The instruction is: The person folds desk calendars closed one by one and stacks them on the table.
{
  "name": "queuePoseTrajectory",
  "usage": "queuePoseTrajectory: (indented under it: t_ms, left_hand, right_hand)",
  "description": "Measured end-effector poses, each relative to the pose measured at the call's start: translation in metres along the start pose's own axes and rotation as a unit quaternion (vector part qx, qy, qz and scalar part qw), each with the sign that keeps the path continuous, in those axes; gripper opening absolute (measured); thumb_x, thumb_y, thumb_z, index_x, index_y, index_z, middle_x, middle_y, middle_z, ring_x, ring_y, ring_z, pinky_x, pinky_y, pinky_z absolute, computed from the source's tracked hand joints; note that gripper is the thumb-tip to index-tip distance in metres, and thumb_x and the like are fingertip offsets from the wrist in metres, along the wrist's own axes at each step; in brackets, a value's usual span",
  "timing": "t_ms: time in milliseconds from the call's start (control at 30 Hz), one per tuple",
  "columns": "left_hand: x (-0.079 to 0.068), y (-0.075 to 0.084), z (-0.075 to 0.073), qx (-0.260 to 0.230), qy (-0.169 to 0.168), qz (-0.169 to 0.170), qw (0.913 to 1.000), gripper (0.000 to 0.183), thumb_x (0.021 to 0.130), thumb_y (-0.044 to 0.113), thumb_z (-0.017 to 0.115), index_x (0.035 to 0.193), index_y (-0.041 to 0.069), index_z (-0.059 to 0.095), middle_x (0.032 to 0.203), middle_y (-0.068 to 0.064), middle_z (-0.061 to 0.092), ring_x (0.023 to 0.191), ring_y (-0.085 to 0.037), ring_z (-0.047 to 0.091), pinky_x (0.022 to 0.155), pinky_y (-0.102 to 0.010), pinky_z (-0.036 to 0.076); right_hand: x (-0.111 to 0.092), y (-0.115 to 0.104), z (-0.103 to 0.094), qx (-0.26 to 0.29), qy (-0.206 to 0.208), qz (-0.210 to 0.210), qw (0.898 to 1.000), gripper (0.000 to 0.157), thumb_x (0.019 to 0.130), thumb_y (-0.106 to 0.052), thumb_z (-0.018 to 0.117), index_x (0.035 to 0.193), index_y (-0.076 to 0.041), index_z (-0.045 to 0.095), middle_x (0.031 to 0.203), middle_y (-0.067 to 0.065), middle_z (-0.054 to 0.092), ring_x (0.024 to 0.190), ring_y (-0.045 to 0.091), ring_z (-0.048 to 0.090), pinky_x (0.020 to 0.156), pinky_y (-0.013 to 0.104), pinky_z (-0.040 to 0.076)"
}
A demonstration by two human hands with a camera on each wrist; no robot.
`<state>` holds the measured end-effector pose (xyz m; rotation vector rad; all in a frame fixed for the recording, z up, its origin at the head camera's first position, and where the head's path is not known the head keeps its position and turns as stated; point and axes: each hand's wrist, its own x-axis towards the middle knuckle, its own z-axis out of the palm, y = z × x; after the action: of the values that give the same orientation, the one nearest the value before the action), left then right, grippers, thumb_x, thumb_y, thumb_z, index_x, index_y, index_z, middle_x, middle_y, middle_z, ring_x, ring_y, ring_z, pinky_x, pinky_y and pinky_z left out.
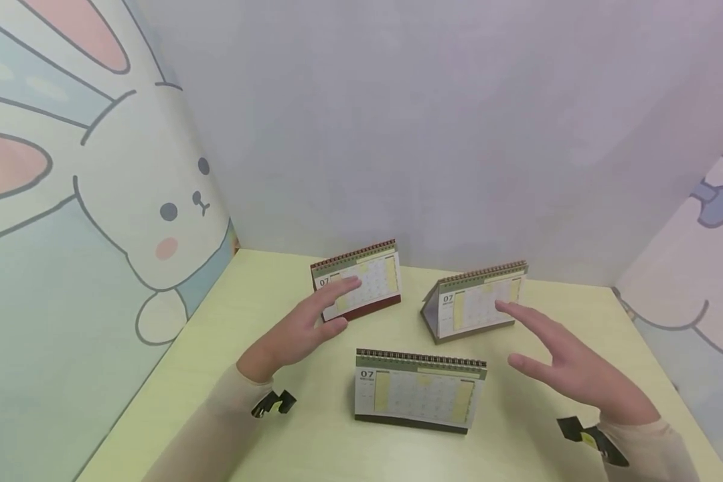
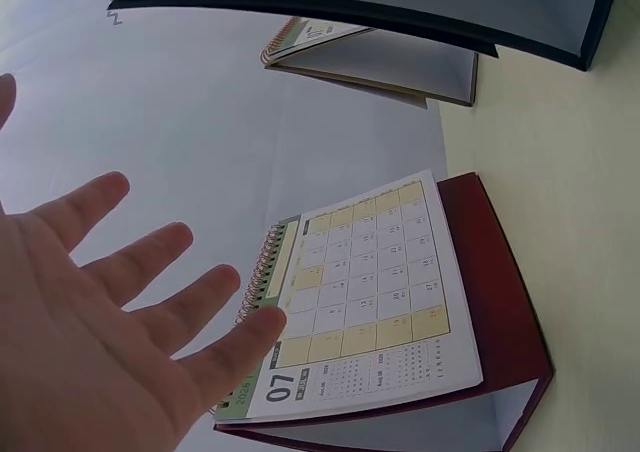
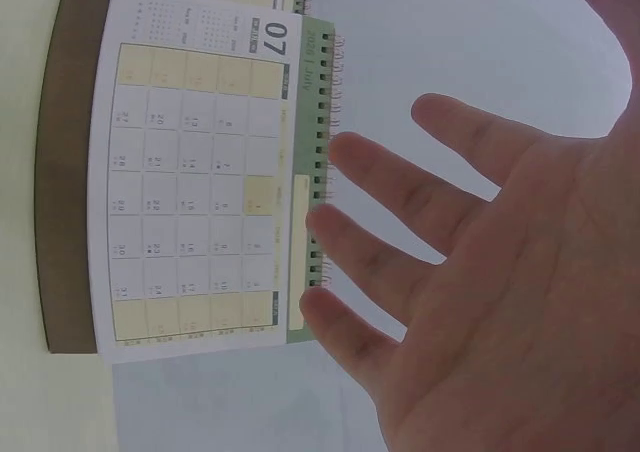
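Note:
Three desk calendars stand upright on the table, each showing month 07. The red-based calendar (image 1: 370, 281) is at the back left. A brown-based calendar (image 1: 476, 308) stands to its right, turned at an angle. Closest to the front is the black-based calendar (image 1: 422, 395). My left hand (image 1: 301, 328) hovers by the red-based calendar with fingers extended, and in the left wrist view its fingers are spread and hold nothing. Beside the brown-based calendar, my right hand (image 1: 578, 365) is held with straight fingers. The right wrist view shows its spread fingers in front of that calendar's spiral binding (image 3: 325, 172).
A pale yellow table (image 1: 301, 442) bears the calendars. Behind it rises a plain grey-white wall (image 1: 397, 134). Side panels carry cartoon drawings, with a white rabbit (image 1: 150, 187) on the left. Small black wrist devices (image 1: 274, 404) sit on both sleeves.

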<state>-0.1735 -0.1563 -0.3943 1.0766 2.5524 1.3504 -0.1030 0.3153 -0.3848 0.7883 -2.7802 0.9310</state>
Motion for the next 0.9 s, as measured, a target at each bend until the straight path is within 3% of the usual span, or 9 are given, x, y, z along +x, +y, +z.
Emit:
queuePoseTrajectory:
  t_ms: [433, 900]
  left_hand:
    - [0.0, -0.003, 0.012, 0.014, -0.019, -0.002, 0.9997, 0.067, 0.109, 0.032, 0.063, 0.169, 0.04, 0.033, 0.179, 0.009, 0.032, 0.17, -0.022, 0.025, 0.136, -0.062, 0.025]
    - [-0.008, -0.016, 0.029, -0.041, -0.067, -0.019, 0.9967, 0.059, 0.114, 0.028, 0.054, 0.169, 0.033, 0.035, 0.176, 0.011, 0.036, 0.167, -0.022, 0.032, 0.131, -0.063, 0.035]
  right_hand:
    - [-0.002, 0.007, 0.016, 0.014, -0.017, -0.007, 1.0, 0.078, 0.101, -0.014, 0.074, 0.169, -0.025, 0.038, 0.173, 0.0, 0.043, 0.156, -0.021, 0.023, 0.113, -0.005, 0.02]
    - [-0.011, 0.011, 0.043, 0.041, -0.045, -0.011, 0.998, 0.075, 0.103, -0.016, 0.072, 0.169, -0.022, 0.037, 0.172, 0.001, 0.046, 0.156, -0.02, 0.026, 0.113, -0.005, 0.019]
